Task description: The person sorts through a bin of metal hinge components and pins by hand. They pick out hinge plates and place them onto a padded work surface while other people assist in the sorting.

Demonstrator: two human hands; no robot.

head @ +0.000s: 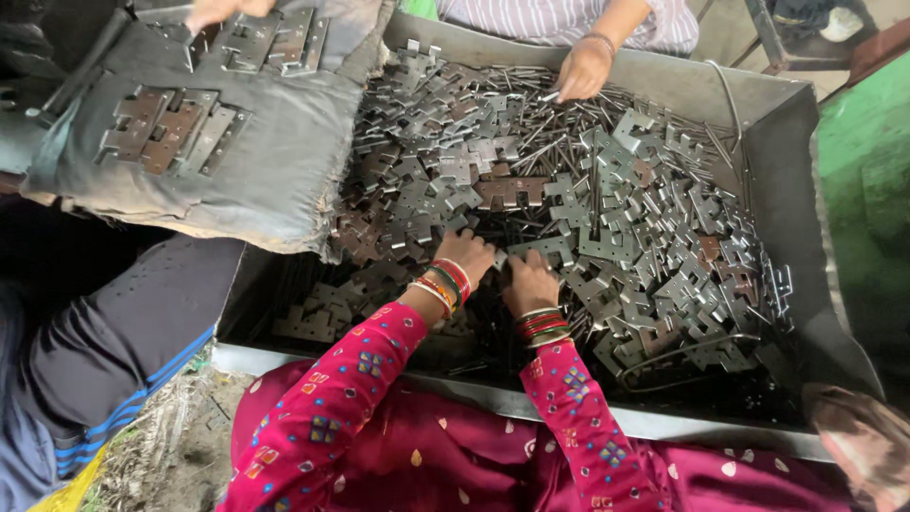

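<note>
1. The large grey sheet-metal tray [801, 142] remains heaped with dull grey stamped hinge plates [607, 218] and thin steel pins [540, 152].
2. A dark cloth pad [275, 161] carries a few assembled hinges [171, 128].
3. My left hand [464, 256] and right hand [529, 283] dig into the heap, fingers curled; I cannot tell what they grip.

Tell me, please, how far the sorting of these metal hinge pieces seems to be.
Done: a few assembled hinges lie in rows on the grey cloth. In hand: the left hand and right hand are both down in the loose hinge plates, their grip hidden. Left: most of it; the metal tray holds a deep heap of plates and pins.
</note>
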